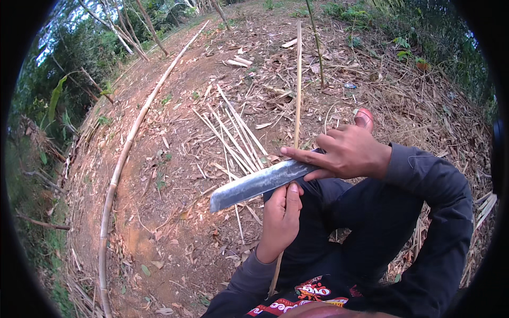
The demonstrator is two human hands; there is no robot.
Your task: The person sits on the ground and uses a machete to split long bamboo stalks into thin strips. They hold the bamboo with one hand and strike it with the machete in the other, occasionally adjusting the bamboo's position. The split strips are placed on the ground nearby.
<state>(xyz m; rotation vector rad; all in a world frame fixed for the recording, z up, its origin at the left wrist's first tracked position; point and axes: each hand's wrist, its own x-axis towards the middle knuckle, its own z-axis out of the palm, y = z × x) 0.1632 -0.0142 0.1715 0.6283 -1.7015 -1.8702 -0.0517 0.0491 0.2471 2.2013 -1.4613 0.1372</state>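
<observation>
A broad grey machete blade lies slantwise before me, its squared tip toward the left. My right hand is closed at its right end, with one finger stretched along the blade's upper side; most of the grip is hidden. Above that hand pokes a rounded reddish-brown end, perhaps the handle's. Just under the blade, my left hand pinches a long, thin bamboo strip, thumb up against the metal. The strip passes behind the blade and stretches away from me; its near end shows below my left wrist.
Several pale split strips lie on the leaf-littered ground ahead. A long bamboo pole curves along the left. Short cut pieces rest farther off, near a thin green upright stem. My bent legs are close below my hands.
</observation>
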